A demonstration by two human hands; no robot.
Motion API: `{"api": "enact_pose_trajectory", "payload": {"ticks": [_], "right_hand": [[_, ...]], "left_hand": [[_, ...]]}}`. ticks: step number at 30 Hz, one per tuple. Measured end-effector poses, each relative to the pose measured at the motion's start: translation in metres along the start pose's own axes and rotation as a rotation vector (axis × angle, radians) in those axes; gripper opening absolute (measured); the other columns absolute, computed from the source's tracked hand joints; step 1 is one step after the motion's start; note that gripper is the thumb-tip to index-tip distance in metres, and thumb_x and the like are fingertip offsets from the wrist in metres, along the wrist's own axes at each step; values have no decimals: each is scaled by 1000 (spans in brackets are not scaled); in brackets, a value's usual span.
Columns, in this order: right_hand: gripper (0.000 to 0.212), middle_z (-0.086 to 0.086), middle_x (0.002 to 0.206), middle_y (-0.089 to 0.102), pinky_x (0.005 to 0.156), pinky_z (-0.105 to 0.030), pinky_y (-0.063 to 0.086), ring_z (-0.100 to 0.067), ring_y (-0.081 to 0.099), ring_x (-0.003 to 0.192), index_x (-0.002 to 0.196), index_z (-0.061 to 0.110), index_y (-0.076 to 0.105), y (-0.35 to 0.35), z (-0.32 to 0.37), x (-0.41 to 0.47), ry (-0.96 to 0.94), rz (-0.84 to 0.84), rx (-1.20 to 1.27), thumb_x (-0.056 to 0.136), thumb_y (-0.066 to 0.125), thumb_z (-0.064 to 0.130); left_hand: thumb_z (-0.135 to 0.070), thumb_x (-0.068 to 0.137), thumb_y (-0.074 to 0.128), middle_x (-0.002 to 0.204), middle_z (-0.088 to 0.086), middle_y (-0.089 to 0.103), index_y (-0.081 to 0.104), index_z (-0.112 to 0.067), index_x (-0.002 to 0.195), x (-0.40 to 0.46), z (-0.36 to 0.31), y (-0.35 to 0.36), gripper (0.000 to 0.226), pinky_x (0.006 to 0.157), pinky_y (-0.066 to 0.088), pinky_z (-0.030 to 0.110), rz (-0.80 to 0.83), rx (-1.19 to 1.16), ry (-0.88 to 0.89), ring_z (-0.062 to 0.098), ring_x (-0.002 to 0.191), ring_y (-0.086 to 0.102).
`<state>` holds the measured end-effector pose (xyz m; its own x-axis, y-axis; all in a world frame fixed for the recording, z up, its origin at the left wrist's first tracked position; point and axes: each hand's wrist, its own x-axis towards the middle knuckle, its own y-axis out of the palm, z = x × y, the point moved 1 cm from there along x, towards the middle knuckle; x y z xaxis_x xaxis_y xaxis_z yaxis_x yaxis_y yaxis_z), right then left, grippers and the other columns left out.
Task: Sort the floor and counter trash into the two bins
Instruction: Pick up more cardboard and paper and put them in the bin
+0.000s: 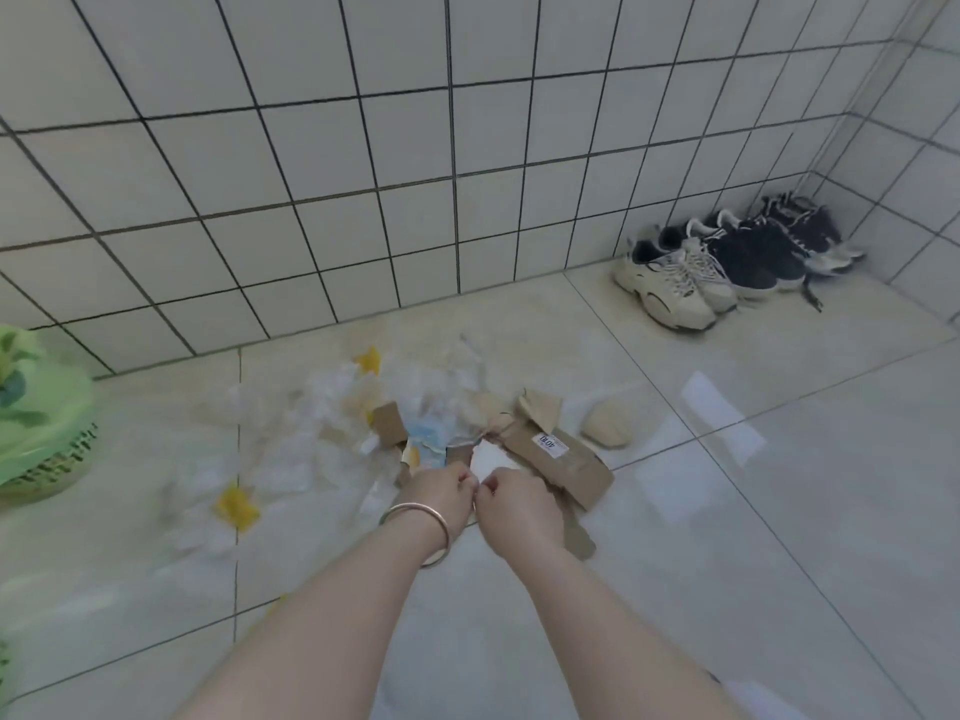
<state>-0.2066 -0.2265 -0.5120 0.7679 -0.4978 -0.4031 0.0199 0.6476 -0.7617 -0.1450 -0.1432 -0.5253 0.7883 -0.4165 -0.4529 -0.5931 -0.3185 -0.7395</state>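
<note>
A heap of trash lies on the tiled floor by the wall: a torn brown paper bag (pixel 558 454) with a white label, clear plastic wrapping (pixel 322 407) with yellow patches, a blue-and-white scrap (pixel 428 441) and a beige crumpled lump (pixel 607 427). My left hand (pixel 441 493), with a metal bangle on the wrist, and my right hand (pixel 519 504) meet at the near edge of the paper bag. Fingers of both hands are curled and pinch the bag's torn edge. A bin lined with a green bag (pixel 36 418) stands at the far left.
Several sneakers (pixel 727 262), one cream pair and darker ones, sit in the right corner against the white tiled wall (pixel 415 148). Glossy floor tiles (pixel 753 511) stretch to the right and toward me. The picture is blurred on the left.
</note>
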Motion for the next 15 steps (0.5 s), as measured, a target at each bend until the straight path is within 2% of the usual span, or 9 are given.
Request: {"api": "enact_pose_trajectory", "payload": {"ticks": [4,7,11,15], "right_hand": [[32,-9,114,66,77,-30,44,-29,59,107,107,14,64,28,-12,41,70,45,-2,93,38,25],[30,-9,111,66,73,-28,41,-28,59,105,103,13,65,48,-18,67,137,97,28,92,40,24],[28,-8,109,67,71,-25,39,-27,59,103,102,14,66,71,-27,95,200,141,62,90,43,26],[29,-7,104,68,75,-29,47,-27,59,92,100,14,66,91,-35,121,209,171,50,89,44,29]], "left_hand": [[-22,92,44,107,10,68,65,-16,97,33,27,14,22,87,49,34,104,-69,-38,28,101,62],[-21,90,45,109,8,66,66,-19,100,64,48,10,23,84,50,32,126,-30,-96,27,95,62],[-22,91,46,117,6,62,65,-23,104,101,72,24,23,87,46,28,130,-34,-153,25,106,59],[-19,90,46,112,6,67,67,-21,101,120,89,52,24,89,50,31,157,-106,-199,26,104,61]]}}
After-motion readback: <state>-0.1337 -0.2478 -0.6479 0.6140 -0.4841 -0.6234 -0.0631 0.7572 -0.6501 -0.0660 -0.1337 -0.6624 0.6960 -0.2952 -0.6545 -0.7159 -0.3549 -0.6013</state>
